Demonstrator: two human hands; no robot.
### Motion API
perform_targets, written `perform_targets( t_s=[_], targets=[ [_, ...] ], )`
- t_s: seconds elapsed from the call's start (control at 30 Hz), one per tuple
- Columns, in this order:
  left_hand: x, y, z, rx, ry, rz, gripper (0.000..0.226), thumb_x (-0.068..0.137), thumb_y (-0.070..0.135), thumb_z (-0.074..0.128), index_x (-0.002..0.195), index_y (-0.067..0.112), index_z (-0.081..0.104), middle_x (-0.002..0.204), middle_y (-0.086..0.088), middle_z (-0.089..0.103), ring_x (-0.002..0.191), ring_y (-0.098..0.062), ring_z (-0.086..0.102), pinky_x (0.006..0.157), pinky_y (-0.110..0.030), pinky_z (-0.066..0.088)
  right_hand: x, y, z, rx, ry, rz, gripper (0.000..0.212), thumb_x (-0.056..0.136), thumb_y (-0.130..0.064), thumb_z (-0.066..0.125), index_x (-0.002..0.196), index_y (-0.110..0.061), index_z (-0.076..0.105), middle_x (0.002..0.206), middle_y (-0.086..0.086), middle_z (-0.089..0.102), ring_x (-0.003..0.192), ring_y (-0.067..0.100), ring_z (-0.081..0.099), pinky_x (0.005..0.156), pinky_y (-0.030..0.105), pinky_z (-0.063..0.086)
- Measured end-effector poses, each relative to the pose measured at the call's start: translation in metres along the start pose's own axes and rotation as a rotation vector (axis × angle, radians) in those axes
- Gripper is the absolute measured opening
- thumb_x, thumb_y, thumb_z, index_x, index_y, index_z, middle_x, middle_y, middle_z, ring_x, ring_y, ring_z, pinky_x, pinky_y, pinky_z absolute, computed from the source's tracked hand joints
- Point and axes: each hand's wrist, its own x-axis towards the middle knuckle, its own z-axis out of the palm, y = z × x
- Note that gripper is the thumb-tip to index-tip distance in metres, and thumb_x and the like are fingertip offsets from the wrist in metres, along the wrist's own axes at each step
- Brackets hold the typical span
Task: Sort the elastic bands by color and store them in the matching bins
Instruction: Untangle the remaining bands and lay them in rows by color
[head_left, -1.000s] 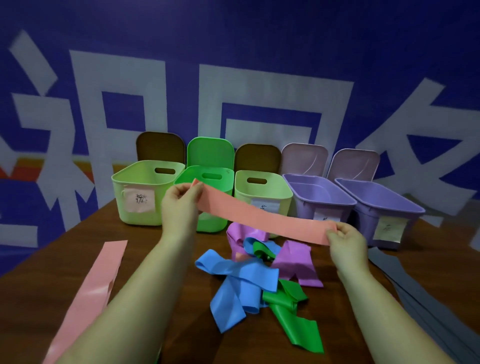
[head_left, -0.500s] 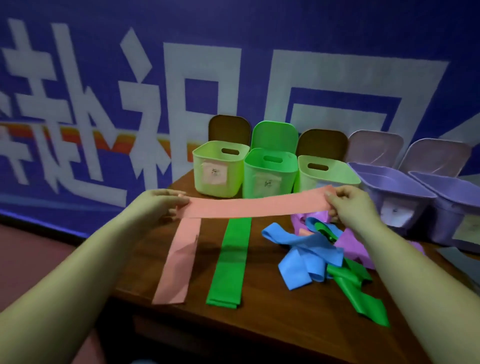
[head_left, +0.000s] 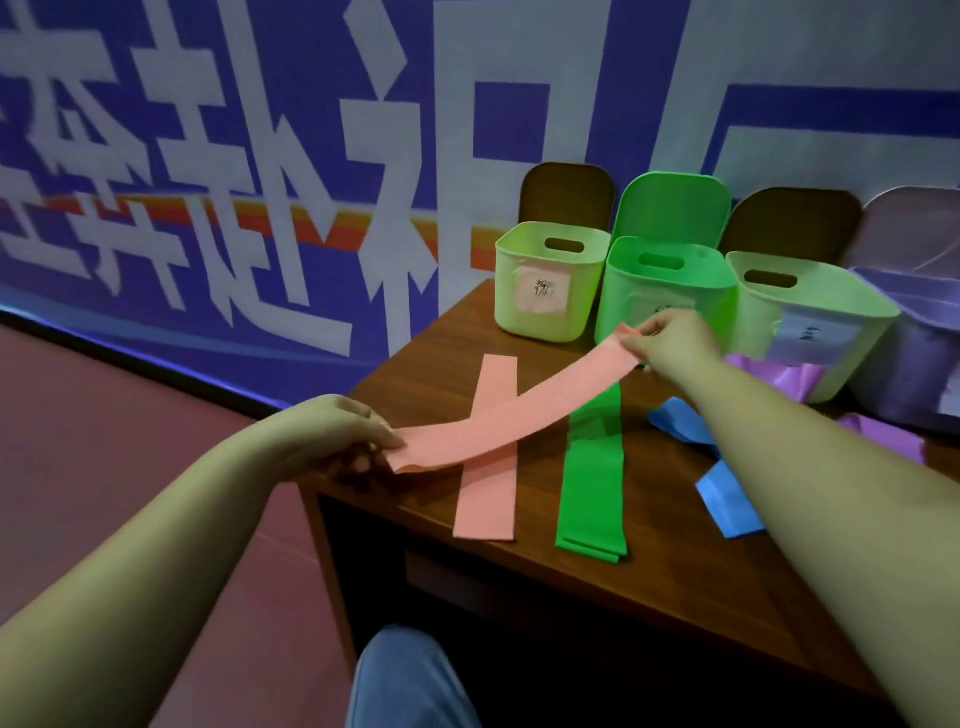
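Pink band (head_left: 511, 410) is stretched out in the middle of the frame, long axis running on a diagonal from lower left up to upper right. Left hand (head_left: 332, 436) pinches the low end, thumb on top and fingers curled under, right at the table's (head_left: 644, 582) left edge. Right hand (head_left: 670, 338) pinches the high end between thumb and fingertips, up in front of the green bin (head_left: 665, 291). The band hangs just above the tabletop, crossing over a second pink band (head_left: 488, 457) that lies flat, pointing almost straight away from the camera. Just right of that, a green band (head_left: 595, 467) lies flat and parallel to it, its near end close to the table's front edge. Blue band (head_left: 727, 493) sits crumpled at right, behind the right forearm, with purple bands (head_left: 779, 376) past it. Along the back, left to right: a pale bin (head_left: 550, 291) with a pink label, the green bin, another pale bin (head_left: 810, 322), then a purple bin (head_left: 914, 374) cut by the right edge.
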Motion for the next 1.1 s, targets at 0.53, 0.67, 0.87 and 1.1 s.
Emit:
perform_targets(
  t_s=[0.53, 0.67, 0.87, 1.1],
  targets=[
    [0.016, 0.012, 0.022, 0.357, -0.374, 0.013, 0.024, 0.088, 0.031, 0.062, 0.070, 0.016, 0.062, 0.058, -0.001, 0.066, 0.036, -0.007, 0.037, 0.039, -0.018, 0.027, 0.045, -0.071, 0.064, 0.093, -0.079, -0.035, 0.023, 0.085, -0.024, 0.069, 0.104, -0.015, 0.061, 0.109, 0.008, 0.064, 0.093, 0.028, 0.066, 0.086, 0.043, 0.055],
    [0.026, 0.012, 0.013, 0.564, -0.127, -0.027, 0.041, 0.082, 0.056, 0.060, 0.069, 0.017, 0.067, 0.050, 0.005, 0.056, 0.049, -0.013, 0.045, 0.052, -0.023, 0.035, 0.036, -0.069, 0.088, 0.131, -0.286, 0.019, 0.065, 0.085, -0.024, 0.069, 0.141, -0.017, 0.037, 0.131, 0.008, 0.049, 0.102, 0.027, 0.062, 0.089, 0.042, 0.053],
    [0.042, 0.026, 0.028, 0.512, 0.191, 0.121, 0.029, 0.084, 0.046, 0.064, 0.078, 0.019, 0.057, 0.083, -0.001, 0.062, 0.076, -0.014, 0.058, 0.063, -0.027, 0.043, 0.024, -0.033, 0.076, -0.090, -0.280, -0.124, 0.056, 0.085, -0.029, 0.069, 0.135, -0.016, 0.046, 0.132, 0.008, 0.054, 0.115, 0.024, 0.055, 0.093, 0.034, 0.047],
    [0.053, 0.081, 0.106, 0.526, 0.187, 0.427, 0.022, 0.087, 0.039, 0.061, 0.101, 0.022, 0.063, 0.104, 0.001, 0.063, 0.092, -0.016, 0.060, 0.080, -0.030, 0.048, 0.005, 0.020, -0.012, -0.319, -0.152, -0.225, 0.032, 0.089, -0.026, 0.064, 0.118, -0.015, 0.060, 0.120, 0.004, 0.062, 0.106, 0.021, 0.058, 0.088, 0.030, 0.044]
  ],
)
